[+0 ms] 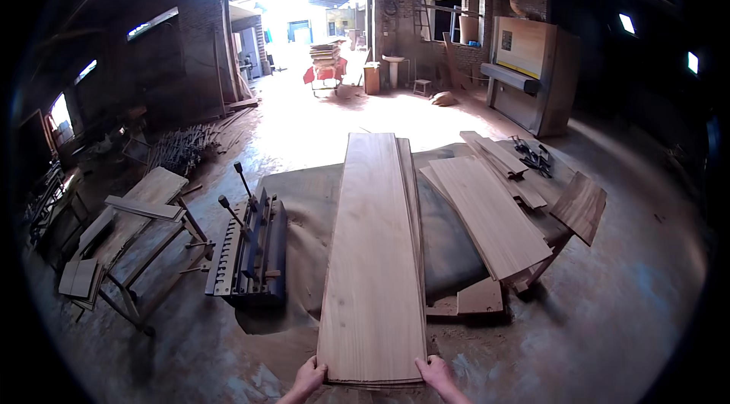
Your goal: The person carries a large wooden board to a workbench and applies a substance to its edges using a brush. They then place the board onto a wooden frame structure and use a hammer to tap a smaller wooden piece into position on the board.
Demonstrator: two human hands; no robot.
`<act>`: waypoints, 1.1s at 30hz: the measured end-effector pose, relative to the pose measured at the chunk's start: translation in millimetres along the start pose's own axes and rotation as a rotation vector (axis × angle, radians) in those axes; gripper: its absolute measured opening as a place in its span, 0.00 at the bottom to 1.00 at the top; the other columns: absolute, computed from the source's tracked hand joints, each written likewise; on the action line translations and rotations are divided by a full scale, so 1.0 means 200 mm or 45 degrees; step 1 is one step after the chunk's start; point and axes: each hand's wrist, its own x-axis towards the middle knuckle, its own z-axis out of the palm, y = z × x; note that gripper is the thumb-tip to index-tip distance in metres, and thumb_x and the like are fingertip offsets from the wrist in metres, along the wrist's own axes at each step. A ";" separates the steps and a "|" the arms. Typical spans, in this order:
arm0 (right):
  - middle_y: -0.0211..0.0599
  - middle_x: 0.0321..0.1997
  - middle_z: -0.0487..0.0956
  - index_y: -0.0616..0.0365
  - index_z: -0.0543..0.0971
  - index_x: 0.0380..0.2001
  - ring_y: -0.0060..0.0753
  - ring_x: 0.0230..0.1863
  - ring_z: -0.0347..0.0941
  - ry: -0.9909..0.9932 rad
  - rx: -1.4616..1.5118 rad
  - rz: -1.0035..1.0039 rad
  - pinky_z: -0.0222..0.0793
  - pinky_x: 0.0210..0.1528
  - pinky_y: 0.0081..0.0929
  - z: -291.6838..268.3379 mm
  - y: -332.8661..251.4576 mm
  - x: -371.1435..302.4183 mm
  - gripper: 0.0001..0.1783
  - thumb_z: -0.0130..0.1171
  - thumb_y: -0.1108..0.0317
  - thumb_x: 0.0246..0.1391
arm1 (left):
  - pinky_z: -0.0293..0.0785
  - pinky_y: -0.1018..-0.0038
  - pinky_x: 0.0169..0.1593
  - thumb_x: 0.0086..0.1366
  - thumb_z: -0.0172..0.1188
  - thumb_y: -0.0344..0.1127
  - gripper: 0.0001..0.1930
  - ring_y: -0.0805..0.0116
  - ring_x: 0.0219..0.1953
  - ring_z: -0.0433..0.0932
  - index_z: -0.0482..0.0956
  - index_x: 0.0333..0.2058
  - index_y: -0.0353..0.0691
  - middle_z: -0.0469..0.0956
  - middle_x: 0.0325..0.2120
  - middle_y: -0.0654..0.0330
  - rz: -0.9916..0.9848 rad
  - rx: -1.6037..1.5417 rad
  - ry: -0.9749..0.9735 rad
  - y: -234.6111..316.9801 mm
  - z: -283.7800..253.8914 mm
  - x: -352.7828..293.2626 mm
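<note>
Left hand (310, 375): closed on the near left corner of the board stack (374, 267), thumb at the edge; fingers beneath not visible.
Right hand (435, 372): closed on the near right corner, level with its partner.
Board stack: long, pale boards running straight ahead from between the hands; lower layers show along the right edge.
Step at the boards: judged to be two-handed handling of the near end; whether weight is being lifted cannot be told.
Next move at the boards: judged to call for an even hold at both corners, since loose layers could slide.
Dark cover (304, 183): ahead of the grip, spread beneath and either side of the stack.
Notched jig (247, 248): left of and ahead of the grip, two knobbed levers upright.
Wide pale board (490, 214): right of and ahead of the grip, apart from the stack.
Brown board (579, 206): farther right, tilted.
Trestle (156, 252): well left of the grip, bearing loose boards.
Large cabinet machine (525, 73): far ahead, right.
</note>
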 end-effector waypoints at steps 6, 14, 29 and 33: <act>0.60 0.34 0.79 0.65 0.78 0.29 0.59 0.39 0.76 -0.012 0.109 -0.235 0.70 0.41 0.48 -0.01 0.06 0.09 0.30 0.58 0.42 0.50 | 0.73 0.73 0.47 0.67 0.49 0.33 0.17 0.71 0.40 0.77 0.72 0.52 0.33 0.79 0.40 0.58 -0.089 -0.053 0.045 0.14 0.05 -0.04; 0.54 0.29 0.78 0.65 0.78 0.29 0.51 0.33 0.74 -0.076 0.355 -0.461 0.67 0.34 0.47 0.03 0.15 0.06 0.24 0.52 0.50 0.59 | 0.70 0.64 0.54 0.65 0.54 0.46 0.25 0.55 0.50 0.75 0.72 0.55 0.38 0.77 0.48 0.51 -0.007 0.274 0.120 0.14 0.05 -0.06; 0.62 0.40 0.80 0.71 0.78 0.37 0.60 0.43 0.76 -0.025 0.418 -0.211 0.71 0.40 0.50 -0.08 0.07 -0.09 0.38 0.55 0.38 0.53 | 0.74 0.67 0.49 0.65 0.56 0.50 0.26 0.65 0.46 0.77 0.75 0.52 0.34 0.79 0.44 0.54 -0.309 -0.096 -0.047 0.35 -0.03 0.03; 0.61 0.38 0.80 0.72 0.78 0.35 0.57 0.42 0.77 -0.161 0.551 -0.173 0.71 0.41 0.48 -0.08 0.04 -0.09 0.39 0.56 0.36 0.52 | 0.74 0.64 0.48 0.64 0.58 0.48 0.25 0.58 0.45 0.78 0.76 0.51 0.33 0.80 0.43 0.52 -0.371 -0.739 -0.212 0.06 -0.05 0.17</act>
